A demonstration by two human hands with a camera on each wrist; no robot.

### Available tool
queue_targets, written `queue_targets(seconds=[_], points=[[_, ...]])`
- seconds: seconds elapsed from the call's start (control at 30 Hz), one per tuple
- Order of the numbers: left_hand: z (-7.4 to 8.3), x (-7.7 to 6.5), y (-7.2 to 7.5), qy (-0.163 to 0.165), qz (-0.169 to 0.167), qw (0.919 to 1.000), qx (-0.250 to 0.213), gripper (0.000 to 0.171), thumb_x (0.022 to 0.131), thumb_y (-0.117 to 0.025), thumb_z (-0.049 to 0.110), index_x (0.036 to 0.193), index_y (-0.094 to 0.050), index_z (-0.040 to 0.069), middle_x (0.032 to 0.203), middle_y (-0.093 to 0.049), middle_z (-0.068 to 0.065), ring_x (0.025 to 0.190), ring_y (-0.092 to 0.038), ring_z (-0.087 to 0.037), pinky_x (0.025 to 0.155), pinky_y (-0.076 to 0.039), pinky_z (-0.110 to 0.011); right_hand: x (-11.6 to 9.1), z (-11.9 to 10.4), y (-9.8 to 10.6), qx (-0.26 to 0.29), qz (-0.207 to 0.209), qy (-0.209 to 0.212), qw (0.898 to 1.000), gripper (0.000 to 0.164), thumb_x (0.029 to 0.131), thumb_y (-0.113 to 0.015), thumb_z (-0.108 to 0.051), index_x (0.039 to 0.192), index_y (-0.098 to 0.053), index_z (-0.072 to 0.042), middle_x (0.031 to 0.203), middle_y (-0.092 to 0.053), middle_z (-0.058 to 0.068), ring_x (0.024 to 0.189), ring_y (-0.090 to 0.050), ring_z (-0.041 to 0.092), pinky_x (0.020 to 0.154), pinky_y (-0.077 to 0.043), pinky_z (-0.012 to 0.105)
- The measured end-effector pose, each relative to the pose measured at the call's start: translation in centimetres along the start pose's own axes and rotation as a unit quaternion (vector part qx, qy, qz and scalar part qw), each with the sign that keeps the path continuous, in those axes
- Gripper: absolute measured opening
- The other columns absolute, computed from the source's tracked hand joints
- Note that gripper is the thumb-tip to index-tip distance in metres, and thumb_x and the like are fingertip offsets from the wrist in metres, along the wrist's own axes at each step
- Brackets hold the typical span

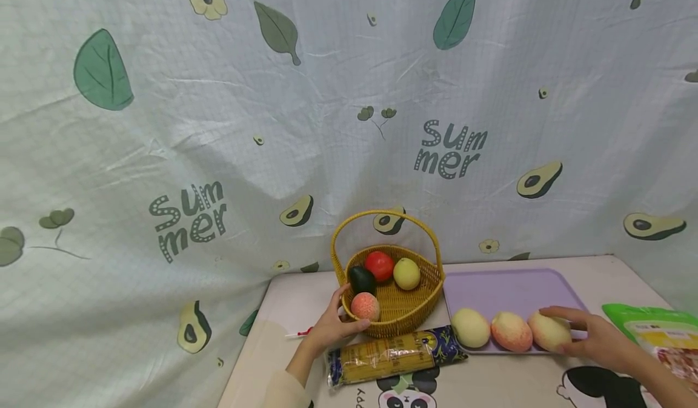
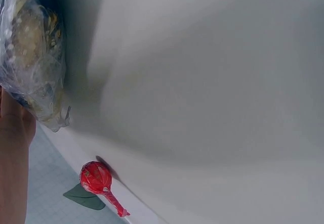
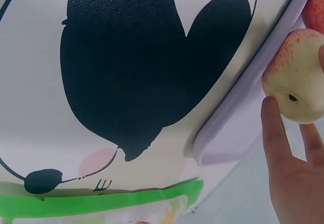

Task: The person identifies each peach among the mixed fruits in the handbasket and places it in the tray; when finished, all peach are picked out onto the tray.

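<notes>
My left hand [image 1: 332,328] grips the front left corner of a yellow wicker basket [image 1: 417,322], its thumb along the front rim. Just inside that corner lies a pink peach [image 1: 365,307]. A dark green avocado [image 1: 362,280], a red tomato-like piece [image 1: 378,265] and a pale yellow-green round fruit [image 1: 406,273] also sit in the basket. On the lilac tray [image 1: 507,284], my right hand [image 1: 597,338] holds the rightmost pale peach [image 1: 548,331] between thumb and fingers. The right wrist view shows this peach [image 3: 296,77] with fingertips against it. Beside it rest a pinker peach [image 1: 511,331] and a pale one [image 1: 471,328].
A clear pack of spaghetti [image 1: 389,356] lies before the basket. A red wrapped lollipop [image 2: 96,177] is near the table's left edge. Right of the tray lies a green-topped food bag [image 1: 654,329]. A printed curtain [image 1: 327,123] hangs behind the table.
</notes>
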State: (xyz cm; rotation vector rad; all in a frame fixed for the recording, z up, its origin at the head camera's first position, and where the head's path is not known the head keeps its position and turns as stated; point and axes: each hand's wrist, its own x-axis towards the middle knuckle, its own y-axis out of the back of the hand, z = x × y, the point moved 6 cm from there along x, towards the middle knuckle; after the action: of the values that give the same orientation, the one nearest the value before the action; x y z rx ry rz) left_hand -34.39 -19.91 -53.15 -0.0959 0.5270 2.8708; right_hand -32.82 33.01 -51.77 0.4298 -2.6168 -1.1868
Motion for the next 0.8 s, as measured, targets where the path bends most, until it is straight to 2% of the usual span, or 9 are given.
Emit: queue_targets(seconds=[0.1, 0.17, 0.23, 0.33, 0.4, 0.53, 0.6, 0.7, 0.8], points=[[0.0, 0.0, 0.0, 0.001, 0.0, 1.0, -0.001, 0.103, 0.09, -0.083, 0.037, 0.166, -0.014, 0.025, 0.169, -0.018, -0.03, 0.149, -0.035, -0.056, 0.12, -0.032, -0.067, 0.0, -0.4, 0.2, 0.011, 0.029, 0.047, 0.998, 0.066, 0.078, -0.089, -0.017, 0.139, -0.064, -0.012, 0.133, -0.052, -0.037, 0.113, -0.055, -0.012, 0.082, -0.055, 0.021], [0.0, -0.1, 0.0, 0.001, -0.001, 1.0, -0.001, 0.104, 0.089, -0.083, 0.038, 0.166, -0.014, 0.025, 0.169, -0.017, -0.029, 0.149, -0.036, -0.055, 0.12, -0.033, -0.067, 0.1, -0.9, 0.6, -0.003, 0.044, 0.061, 0.997, 0.067, 0.078, -0.089, -0.014, 0.14, -0.064, -0.013, 0.139, -0.058, -0.026, 0.117, -0.062, -0.002, 0.081, -0.057, 0.024], [0.1, -0.2, 0.0, -0.001, -0.003, 1.0, -0.001, 0.105, 0.089, -0.084, 0.039, 0.166, -0.014, 0.025, 0.17, -0.017, -0.029, 0.149, -0.036, -0.055, 0.12, -0.033, -0.066, 0.5, -1.8, 1.3, -0.01, 0.05, 0.061, 0.997, 0.068, 0.079, -0.089, -0.012, 0.141, -0.062, -0.011, 0.149, -0.059, -0.003, 0.124, -0.065, 0.024, 0.082, -0.062, 0.035], [0.2, -0.3, 0.1, -0.003, -0.005, 1.0, 0.0, 0.105, 0.089, -0.083, 0.039, 0.166, -0.013, 0.025, 0.169, -0.017, -0.029, 0.148, -0.039, -0.054, 0.12, -0.034, -0.065, 1.4, -3.7, 2.3, -0.042, 0.047, 0.023, 0.998, 0.07, 0.082, -0.088, -0.021, 0.143, -0.058, -0.004, 0.15, -0.046, 0.038, 0.121, -0.054, 0.062, 0.081, -0.061, 0.058], [0.2, -0.3, 0.0, -0.008, -0.006, 1.0, 0.001, 0.105, 0.089, -0.083, 0.039, 0.166, -0.013, 0.024, 0.168, -0.018, -0.031, 0.146, -0.041, -0.055, 0.119, -0.035, -0.066, 2.3, -5.7, 2.9, -0.059, 0.058, 0.023, 0.996, 0.069, 0.084, -0.087, -0.026, 0.142, -0.058, -0.002, 0.15, -0.042, 0.04, 0.12, -0.056, 0.06, 0.082, -0.06, 0.061], [0.3, -0.2, 0.0, -0.012, -0.009, 0.9999, 0.0, 0.105, 0.09, -0.083, 0.039, 0.166, -0.013, 0.023, 0.168, -0.018, -0.032, 0.145, -0.042, -0.054, 0.119, -0.036, -0.065, 4.5, -11.0, 3.0, -0.075, 0.072, 0.049, 0.993, 0.065, 0.089, -0.083, -0.034, 0.143, -0.06, -0.006, 0.151, -0.045, 0.034, 0.116, -0.065, 0.053, 0.084, -0.056, 0.067], [0.2, -0.2, 0.0, -0.011, -0.01, 0.9999, -0.001, 0.105, 0.09, -0.083, 0.039, 0.166, -0.013, 0.024, 0.168, -0.018, -0.031, 0.146, -0.042, -0.053, 0.119, -0.036, -0.064, 5.8, -13.8, 2.3, -0.04, 0.062, 0.063, 0.995, 0.064, 0.092, -0.08, -0.035, 0.146, -0.059, -0.009, 0.154, -0.045, 0.031, 0.121, -0.063, 0.053, 0.088, -0.054, 0.071], [0.0, -0.1, 0.1, -0.009, -0.006, 0.9999, -0.003, 0.105, 0.089, -0.084, 0.04, 0.166, -0.014, 0.026, 0.169, -0.019, -0.029, 0.146, -0.042, -0.053, 0.119, -0.036, -0.064, 8.2, -17.6, 0.6, 0.028, 0.035, 0.08, 0.996, 0.064, 0.095, -0.077, -0.037, 0.15, -0.056, -0.013, 0.158, -0.044, 0.026, 0.124, -0.064, 0.049, 0.092, -0.057, 0.065], [-0.2, -0.1, 0.0, -0.01, -0.007, 0.9999, -0.006, 0.105, 0.089, -0.084, 0.04, 0.166, -0.013, 0.026, 0.169, -0.019, -0.029, 0.146, -0.042, -0.053, 0.119, -0.036, -0.065, 10.9, -20.6, -2.2, 0.09, -0.003, 0.1, 0.991, 0.065, 0.095, -0.077, -0.036, 0.151, -0.055, -0.014, 0.159, -0.044, 0.026, 0.126, -0.063, 0.05, 0.093, -0.059, 0.058]])
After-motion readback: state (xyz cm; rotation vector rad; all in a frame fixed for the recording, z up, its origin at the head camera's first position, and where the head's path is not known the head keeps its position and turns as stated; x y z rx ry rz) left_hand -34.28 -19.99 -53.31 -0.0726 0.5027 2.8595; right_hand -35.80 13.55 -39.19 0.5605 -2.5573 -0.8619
